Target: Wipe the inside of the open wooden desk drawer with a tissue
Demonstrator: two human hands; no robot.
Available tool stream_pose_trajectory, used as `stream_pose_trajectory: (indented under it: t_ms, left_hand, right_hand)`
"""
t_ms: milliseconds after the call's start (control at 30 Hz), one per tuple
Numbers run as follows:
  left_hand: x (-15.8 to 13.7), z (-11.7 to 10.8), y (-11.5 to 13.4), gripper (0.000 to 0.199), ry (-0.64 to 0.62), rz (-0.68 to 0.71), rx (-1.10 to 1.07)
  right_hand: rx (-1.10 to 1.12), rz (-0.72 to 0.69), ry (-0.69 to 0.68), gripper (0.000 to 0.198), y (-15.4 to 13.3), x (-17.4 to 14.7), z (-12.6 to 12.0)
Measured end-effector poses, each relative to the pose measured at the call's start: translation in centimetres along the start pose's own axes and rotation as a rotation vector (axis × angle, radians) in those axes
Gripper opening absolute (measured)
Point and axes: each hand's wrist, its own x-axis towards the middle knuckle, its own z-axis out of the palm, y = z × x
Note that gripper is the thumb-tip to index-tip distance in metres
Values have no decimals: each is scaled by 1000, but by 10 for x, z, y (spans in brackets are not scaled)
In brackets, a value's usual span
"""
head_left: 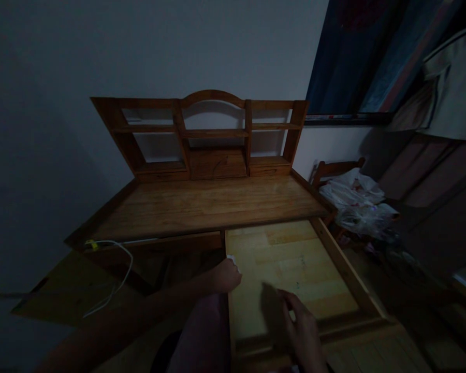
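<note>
My left hand [228, 277] is closed in a fist at the left side of an open wooden drawer [351, 274]. A small white wad [232, 258], paper or cloth, sticks out of its top. Over the front part of the drawer is my right hand [301, 324], its thumb and forefinger curled together in a pinch. Whatever those fingers hold, if anything, is too dark and small to make out. The pale drawer bottom [272, 254] carries a few small dark marks and the shadow of my right hand.
Behind the drawer stands a wooden desk [209, 204] with a shelf unit [217, 133] against the wall. A white cable [130, 259] hangs from the desk's left front edge. To the right, plastic bags [351, 189] lie on a wooden chair [338, 167]. Clothing [456, 88] hangs at upper right.
</note>
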Motion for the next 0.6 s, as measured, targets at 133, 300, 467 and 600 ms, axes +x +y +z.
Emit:
stream_pose_trajectory:
  t_ms: [133,300,467,600]
  left_hand:
    - [-28,6,51,34,-33,76,-10]
    - [-34,-3,35,27,43,273,-111]
    - [-6,-22,-12,43,58,246,-113]
    - [-5,-27,-5,40,20,321,-142]
  right_hand:
    - [-55,143,106,38,34,-17,-21]
    - [-189,100,66,40,46,-25,-19]
    - [-312,76,31,41,37,-24,-16]
    - [-393,112,43,39,33,-24,-17]
